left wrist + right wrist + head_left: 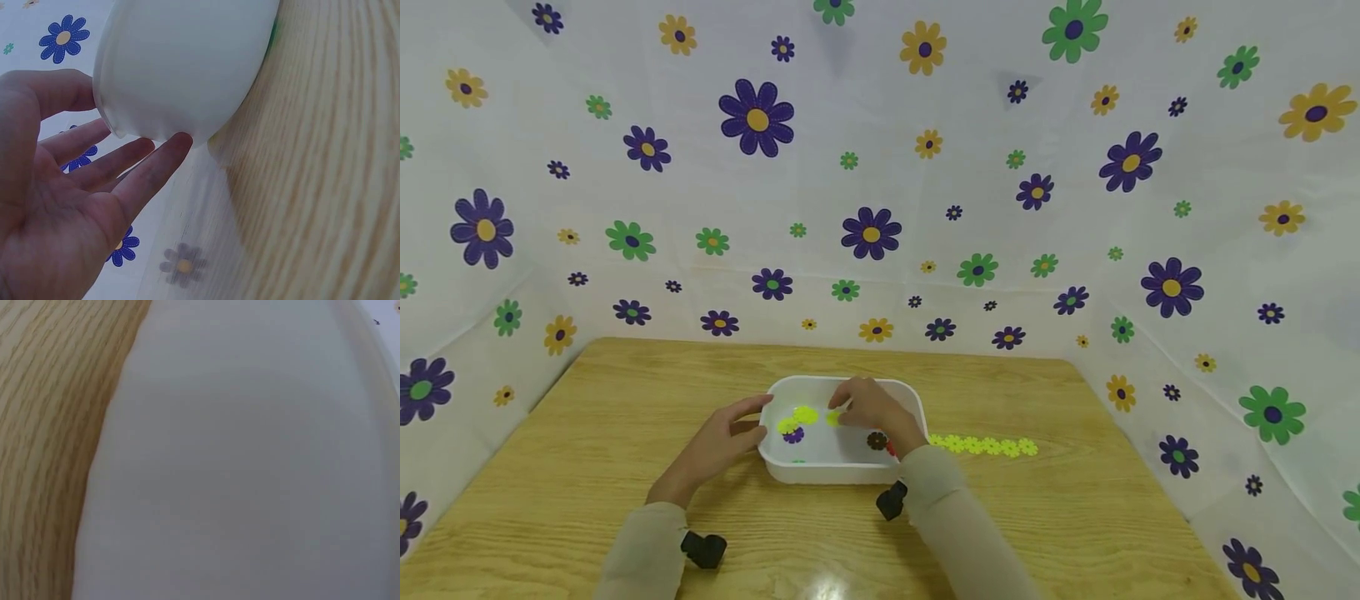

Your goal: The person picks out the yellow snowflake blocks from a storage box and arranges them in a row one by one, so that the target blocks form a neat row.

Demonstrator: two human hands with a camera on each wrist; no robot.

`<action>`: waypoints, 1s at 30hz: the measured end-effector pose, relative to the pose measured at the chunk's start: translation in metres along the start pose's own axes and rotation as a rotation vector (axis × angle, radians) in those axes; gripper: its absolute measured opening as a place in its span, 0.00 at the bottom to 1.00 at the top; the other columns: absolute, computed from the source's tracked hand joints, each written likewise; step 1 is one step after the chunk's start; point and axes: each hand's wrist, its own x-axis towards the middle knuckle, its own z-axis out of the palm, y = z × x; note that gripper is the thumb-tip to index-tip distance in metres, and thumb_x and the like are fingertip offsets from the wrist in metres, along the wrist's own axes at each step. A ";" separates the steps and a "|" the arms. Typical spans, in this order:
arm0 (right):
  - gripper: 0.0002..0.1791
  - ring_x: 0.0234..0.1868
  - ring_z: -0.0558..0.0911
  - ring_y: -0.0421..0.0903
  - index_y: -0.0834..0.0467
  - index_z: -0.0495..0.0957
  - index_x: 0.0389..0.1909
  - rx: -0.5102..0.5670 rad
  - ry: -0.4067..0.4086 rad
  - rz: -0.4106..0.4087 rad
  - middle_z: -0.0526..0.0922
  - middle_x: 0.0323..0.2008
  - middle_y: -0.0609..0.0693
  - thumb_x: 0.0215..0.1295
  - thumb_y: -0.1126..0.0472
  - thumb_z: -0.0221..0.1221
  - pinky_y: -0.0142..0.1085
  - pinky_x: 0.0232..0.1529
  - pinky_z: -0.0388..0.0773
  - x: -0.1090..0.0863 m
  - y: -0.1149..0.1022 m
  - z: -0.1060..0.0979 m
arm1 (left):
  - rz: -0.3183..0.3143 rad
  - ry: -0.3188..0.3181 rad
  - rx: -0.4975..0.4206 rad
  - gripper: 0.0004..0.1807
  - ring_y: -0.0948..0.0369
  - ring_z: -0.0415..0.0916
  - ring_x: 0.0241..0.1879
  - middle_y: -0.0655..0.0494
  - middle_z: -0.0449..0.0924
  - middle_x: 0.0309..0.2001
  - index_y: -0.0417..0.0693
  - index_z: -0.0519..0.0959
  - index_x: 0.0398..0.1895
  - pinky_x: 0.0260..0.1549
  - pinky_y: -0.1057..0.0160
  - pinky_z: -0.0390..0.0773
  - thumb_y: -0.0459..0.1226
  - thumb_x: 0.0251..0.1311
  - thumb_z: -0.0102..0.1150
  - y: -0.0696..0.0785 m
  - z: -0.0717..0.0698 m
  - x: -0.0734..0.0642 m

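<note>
A white plastic tub stands on the table. My left hand is at its left end; in the left wrist view, the fingertips touch the outer wall. My right hand reaches inside, with thumb and fingers pinching a yellow flower-shaped piece, partly hidden by the fingers. More yellow flower pieces lie in the tub beside a purple piece. A brown piece and a red piece lie under the right wrist. The right wrist view shows the tub's wall, no hand.
To the right of the tub, a straight row of yellow flower pieces extends across the wooden table. Its near end is partly hidden behind the tub. A flower-printed white cloth hangs at the back and both sides.
</note>
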 end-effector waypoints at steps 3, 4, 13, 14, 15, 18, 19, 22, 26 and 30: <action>0.12 0.54 0.83 0.51 0.57 0.86 0.49 -0.006 -0.010 0.034 0.87 0.52 0.53 0.66 0.68 0.66 0.46 0.60 0.83 0.001 -0.003 0.003 | -0.009 0.006 0.007 0.31 0.33 0.70 0.70 0.34 0.59 0.78 0.44 0.62 0.79 0.64 0.44 0.81 0.36 0.74 0.54 -0.001 0.000 0.001; 0.13 0.55 0.83 0.51 0.57 0.86 0.49 -0.003 -0.010 0.046 0.87 0.52 0.53 0.65 0.69 0.66 0.46 0.61 0.82 0.001 -0.004 0.004 | -0.008 0.006 0.007 0.31 0.33 0.70 0.70 0.34 0.59 0.78 0.44 0.62 0.79 0.64 0.44 0.81 0.36 0.74 0.54 -0.001 0.000 0.001; 0.13 0.42 0.80 0.44 0.58 0.88 0.45 -0.142 -0.033 -0.003 0.87 0.42 0.52 0.60 0.71 0.69 0.37 0.51 0.83 0.002 -0.009 0.012 | -0.005 0.006 0.011 0.31 0.33 0.69 0.70 0.35 0.59 0.79 0.43 0.62 0.79 0.63 0.44 0.81 0.36 0.74 0.54 -0.002 0.001 0.000; 0.12 0.40 0.79 0.43 0.58 0.88 0.44 -0.152 -0.037 -0.012 0.87 0.41 0.52 0.60 0.71 0.70 0.36 0.49 0.83 0.002 -0.009 0.012 | -0.008 0.008 0.012 0.31 0.33 0.69 0.70 0.35 0.59 0.79 0.44 0.62 0.79 0.63 0.44 0.81 0.36 0.74 0.54 -0.001 0.001 0.000; 0.11 0.39 0.79 0.42 0.59 0.88 0.43 -0.159 -0.039 -0.021 0.86 0.39 0.52 0.59 0.71 0.70 0.34 0.47 0.82 0.002 -0.010 0.012 | -0.013 0.011 0.014 0.31 0.33 0.70 0.70 0.36 0.59 0.79 0.44 0.63 0.79 0.64 0.44 0.81 0.36 0.74 0.54 -0.002 0.001 0.000; 0.09 0.36 0.77 0.41 0.58 0.88 0.39 -0.162 -0.043 -0.034 0.85 0.36 0.50 0.58 0.71 0.71 0.32 0.42 0.80 0.001 -0.011 0.012 | -0.014 0.012 0.024 0.31 0.33 0.69 0.70 0.35 0.59 0.79 0.44 0.62 0.79 0.64 0.43 0.80 0.36 0.74 0.53 -0.002 0.002 0.000; 0.08 0.36 0.77 0.41 0.57 0.88 0.37 -0.157 -0.044 -0.032 0.85 0.35 0.50 0.58 0.71 0.71 0.31 0.41 0.80 0.001 -0.011 0.012 | -0.016 0.014 0.025 0.31 0.33 0.70 0.70 0.35 0.59 0.79 0.44 0.63 0.79 0.64 0.43 0.80 0.37 0.75 0.53 -0.002 0.003 0.000; 0.07 0.35 0.77 0.41 0.55 0.87 0.34 -0.119 -0.042 -0.017 0.84 0.34 0.48 0.58 0.70 0.71 0.30 0.38 0.79 0.001 -0.009 0.011 | -0.016 0.012 0.030 0.31 0.33 0.69 0.70 0.36 0.59 0.79 0.45 0.62 0.79 0.64 0.43 0.80 0.37 0.75 0.53 -0.002 0.003 0.000; 0.07 0.34 0.77 0.42 0.55 0.85 0.31 -0.034 -0.031 -0.008 0.83 0.32 0.48 0.60 0.70 0.70 0.30 0.34 0.80 -0.001 -0.006 0.008 | -0.020 0.014 0.006 0.31 0.34 0.69 0.70 0.36 0.59 0.79 0.45 0.62 0.79 0.64 0.44 0.81 0.36 0.75 0.53 -0.002 0.002 -0.001; 0.04 0.31 0.78 0.43 0.57 0.85 0.33 0.056 -0.024 -0.021 0.82 0.32 0.49 0.62 0.69 0.69 0.31 0.32 0.83 -0.007 -0.005 0.001 | -0.028 0.008 -0.024 0.31 0.34 0.69 0.71 0.36 0.59 0.79 0.45 0.62 0.79 0.62 0.47 0.83 0.36 0.75 0.53 -0.002 0.002 -0.001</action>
